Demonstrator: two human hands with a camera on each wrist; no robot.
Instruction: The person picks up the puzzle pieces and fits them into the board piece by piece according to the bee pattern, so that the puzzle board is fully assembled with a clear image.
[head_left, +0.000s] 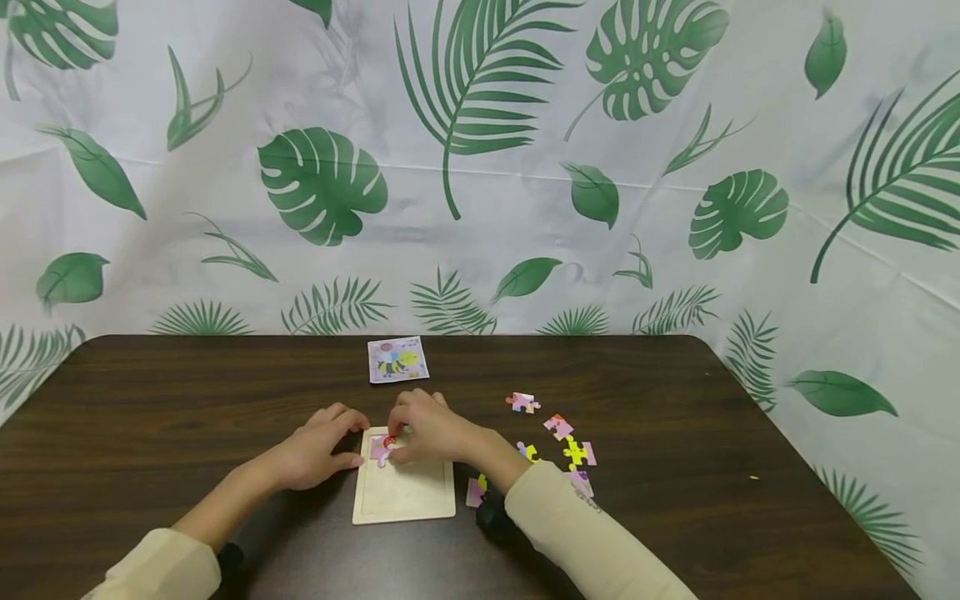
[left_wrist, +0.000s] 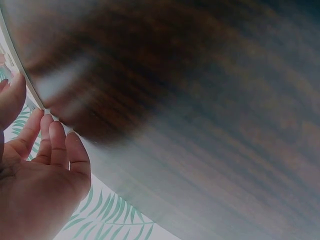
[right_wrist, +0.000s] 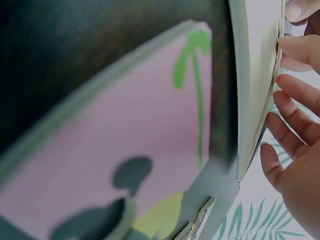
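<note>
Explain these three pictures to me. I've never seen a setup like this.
There is no robot here, just a person working bare-handed. The wide picture comes from a camera worn on the head; the other two come from cameras worn on each wrist. On the dark table lie a pale shallow tray, a bee picture card beyond it, and loose puzzle pieces to the right. The left hand rests at the tray's left edge. The right hand touches a pink-and-red piece in the tray's far left corner; whether it pinches or presses is hard to tell.
</note>
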